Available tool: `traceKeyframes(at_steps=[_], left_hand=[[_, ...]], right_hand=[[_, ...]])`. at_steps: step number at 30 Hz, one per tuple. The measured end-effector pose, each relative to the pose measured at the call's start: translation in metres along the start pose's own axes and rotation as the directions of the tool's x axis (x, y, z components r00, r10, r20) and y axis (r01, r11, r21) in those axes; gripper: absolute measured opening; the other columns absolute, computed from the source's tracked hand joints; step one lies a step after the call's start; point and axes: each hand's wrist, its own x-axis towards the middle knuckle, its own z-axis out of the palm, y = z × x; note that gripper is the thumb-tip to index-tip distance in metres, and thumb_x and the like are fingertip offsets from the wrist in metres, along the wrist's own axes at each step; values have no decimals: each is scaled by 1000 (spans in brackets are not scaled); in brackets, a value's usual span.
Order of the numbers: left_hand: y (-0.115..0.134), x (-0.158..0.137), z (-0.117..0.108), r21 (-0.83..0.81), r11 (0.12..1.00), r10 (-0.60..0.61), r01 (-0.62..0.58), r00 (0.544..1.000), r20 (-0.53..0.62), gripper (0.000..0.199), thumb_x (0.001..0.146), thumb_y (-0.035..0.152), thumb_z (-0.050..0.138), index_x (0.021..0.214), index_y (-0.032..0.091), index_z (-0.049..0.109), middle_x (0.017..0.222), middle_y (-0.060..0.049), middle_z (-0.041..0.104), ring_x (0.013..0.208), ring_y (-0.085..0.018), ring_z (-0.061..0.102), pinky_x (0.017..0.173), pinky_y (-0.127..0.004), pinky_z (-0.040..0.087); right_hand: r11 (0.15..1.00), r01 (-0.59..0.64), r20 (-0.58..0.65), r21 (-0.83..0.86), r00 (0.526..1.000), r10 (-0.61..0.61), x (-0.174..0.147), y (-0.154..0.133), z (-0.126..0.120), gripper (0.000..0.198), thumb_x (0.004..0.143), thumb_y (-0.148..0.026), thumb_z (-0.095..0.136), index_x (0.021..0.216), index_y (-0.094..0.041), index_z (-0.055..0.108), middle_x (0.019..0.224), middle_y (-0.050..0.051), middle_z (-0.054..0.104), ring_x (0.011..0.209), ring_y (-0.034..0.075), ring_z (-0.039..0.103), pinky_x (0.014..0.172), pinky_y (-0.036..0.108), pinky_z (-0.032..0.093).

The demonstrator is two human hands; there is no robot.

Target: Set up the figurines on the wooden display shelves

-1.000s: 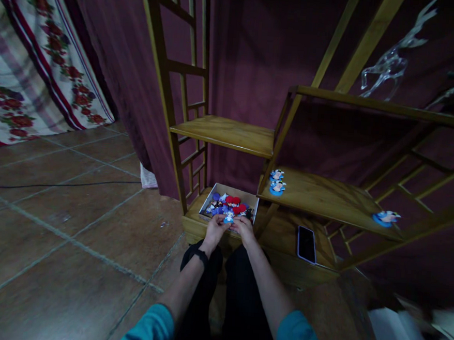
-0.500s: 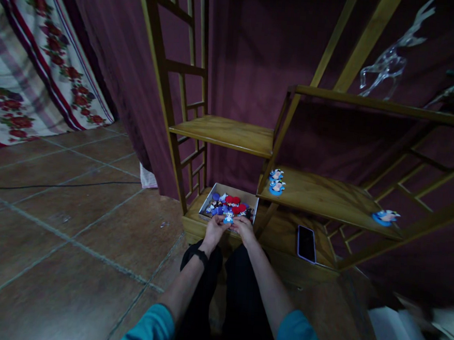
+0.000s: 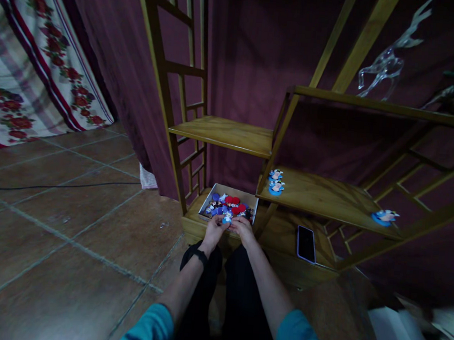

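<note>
Between the fingers of both hands is a small blue-and-white figurine (image 3: 227,218), held at the near edge of a box. My left hand (image 3: 214,228) grips its left side, and a dark band circles that wrist. From the right, my right hand (image 3: 242,227) pinches the same figurine. Just beyond lies the shallow white box (image 3: 203,210), filled with several red, purple and dark figurines (image 3: 232,204). On the shelf to the right stand two similar blue-based figurines, one (image 3: 276,187) in front of the other (image 3: 276,174). A third figurine (image 3: 385,217) sits near that shelf's right end.
A wooden display shelf (image 3: 229,131) rises ahead, with lattice sides. A phone (image 3: 306,244) lies on its lower board at right. On the upper right board stands a clear deer ornament (image 3: 385,67). A black cable (image 3: 62,185) crosses the tiled floor at left.
The figurine in my hands has tilted slightly and dipped a little. Both hands keep their hold, and the view has shifted very slightly.
</note>
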Motion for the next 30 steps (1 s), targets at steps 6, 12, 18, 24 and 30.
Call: traceKeyframes(at_steps=[6, 12, 18, 24, 30], left_hand=[[0, 1, 1, 85, 996, 35, -31, 999, -38, 39, 50, 27, 77, 83, 16, 60, 73, 1, 60, 62, -11, 52, 62, -25, 42], [2, 0, 3, 127, 990, 74, -67, 996, -53, 41, 50, 27, 77, 84, 16, 58, 72, 2, 58, 60, -10, 51, 61, -24, 42], [1, 1, 4, 144, 984, 109, -107, 994, -6, 44, 51, 26, 77, 90, 17, 60, 77, 1, 59, 60, -9, 49, 61, -24, 42], [-1, 1, 3, 157, 982, 105, -105, 994, 12, 41, 53, 27, 76, 90, 17, 64, 73, 1, 60, 59, -10, 49, 62, -25, 43], [-9, 5, 1, 156, 983, 93, -95, 995, 24, 41, 53, 29, 76, 90, 16, 64, 75, -1, 62, 58, -10, 50, 63, -27, 44]], right_hand=[[1000, 5, -18, -25, 1000, -6, 0, -1, 1, 22, 53, -33, 72, 65, -19, 59, 59, -2, 64, 58, 15, 62, 64, 30, 52], [998, 28, -76, -63, 997, -33, -2, -4, 2, 20, 56, -32, 69, 70, -20, 62, 66, -3, 64, 63, 13, 62, 64, 26, 49], [995, 51, -122, -88, 991, -62, -2, -4, 1, 26, 55, -35, 71, 76, -21, 65, 74, -1, 66, 69, 15, 63, 64, 26, 49], [995, 63, -128, -81, 989, -73, 1, -1, -1, 29, 53, -38, 73, 74, -20, 65, 71, 0, 65, 65, 14, 62, 60, 26, 50], [996, 64, -106, -69, 992, -71, 4, 1, -3, 29, 51, -39, 74, 68, -18, 64, 70, 0, 66, 63, 14, 61, 59, 26, 51]])
